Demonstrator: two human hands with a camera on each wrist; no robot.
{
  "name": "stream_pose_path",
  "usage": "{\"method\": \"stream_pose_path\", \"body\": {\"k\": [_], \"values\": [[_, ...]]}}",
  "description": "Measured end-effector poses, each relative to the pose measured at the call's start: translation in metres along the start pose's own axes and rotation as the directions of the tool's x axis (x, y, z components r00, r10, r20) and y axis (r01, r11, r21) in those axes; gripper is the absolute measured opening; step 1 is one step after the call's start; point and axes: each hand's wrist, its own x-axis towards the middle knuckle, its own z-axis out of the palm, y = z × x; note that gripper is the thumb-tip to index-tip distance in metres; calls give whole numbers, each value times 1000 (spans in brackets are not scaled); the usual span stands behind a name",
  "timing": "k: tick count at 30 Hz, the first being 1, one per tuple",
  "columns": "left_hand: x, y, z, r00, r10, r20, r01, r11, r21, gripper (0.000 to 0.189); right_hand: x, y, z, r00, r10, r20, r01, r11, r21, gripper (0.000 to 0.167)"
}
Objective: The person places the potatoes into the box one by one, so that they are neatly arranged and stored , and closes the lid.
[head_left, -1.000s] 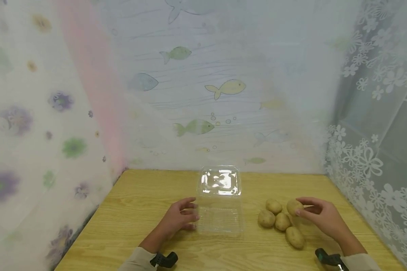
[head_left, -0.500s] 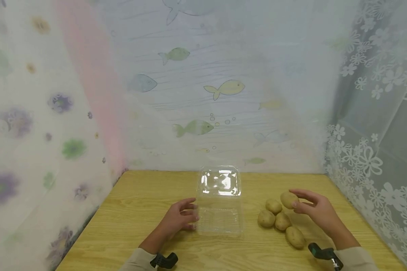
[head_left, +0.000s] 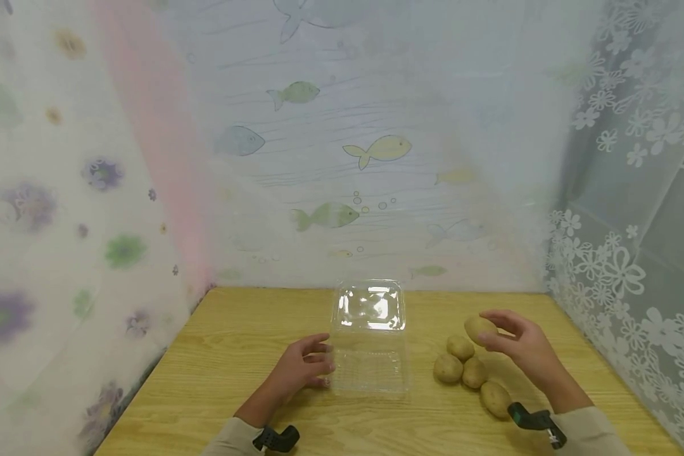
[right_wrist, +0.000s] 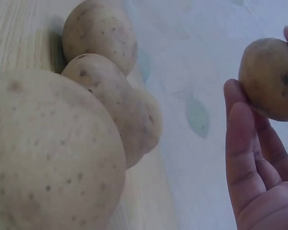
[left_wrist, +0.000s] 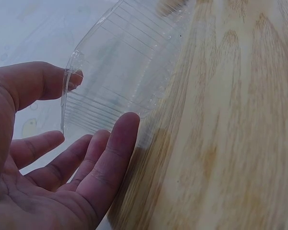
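Note:
In the head view my right hand (head_left: 521,345) holds a potato (head_left: 479,329) between thumb and fingertips, raised above several other potatoes. The right wrist view shows this potato (right_wrist: 271,79) at the fingertips, with a dark spot on its skin. My left hand (head_left: 302,364) is at the left side of a clear plastic clamshell container (head_left: 370,373), whose lid (head_left: 370,307) stands open toward the back. In the left wrist view the thumb hooks over the container's rim (left_wrist: 65,96), while the fingers (left_wrist: 122,139) lie along its outer wall.
Several potatoes (head_left: 448,368) lie clustered on the wooden table (head_left: 234,380), right of the container. One potato (head_left: 496,399) sits nearest the front, close to the right wrist's camera (head_left: 532,421). A fish-patterned curtain (head_left: 319,158) hangs behind the table.
My right hand has lifted the potato from the cluster's right side and moved it up and left, toward the back. My left hand and the container have stayed in place.

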Motion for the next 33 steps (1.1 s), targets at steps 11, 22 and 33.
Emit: {"method": "stream_pose_path", "body": {"k": [11, 22, 33], "values": [[2, -4, -2, 1000, 9, -5, -8, 1000, 14, 77, 10, -12, 6, 1000, -22, -16, 19, 990, -142, 56], [3, -5, -3, 1000, 5, -8, -5, 1000, 17, 77, 15, -27, 13, 1000, -6, 19, 8, 993, -117, 61], [1, -3, -1, 1000, 14, -9, -14, 1000, 21, 77, 25, -32, 25, 998, -48, 50, 55, 989, -137, 62]]}}
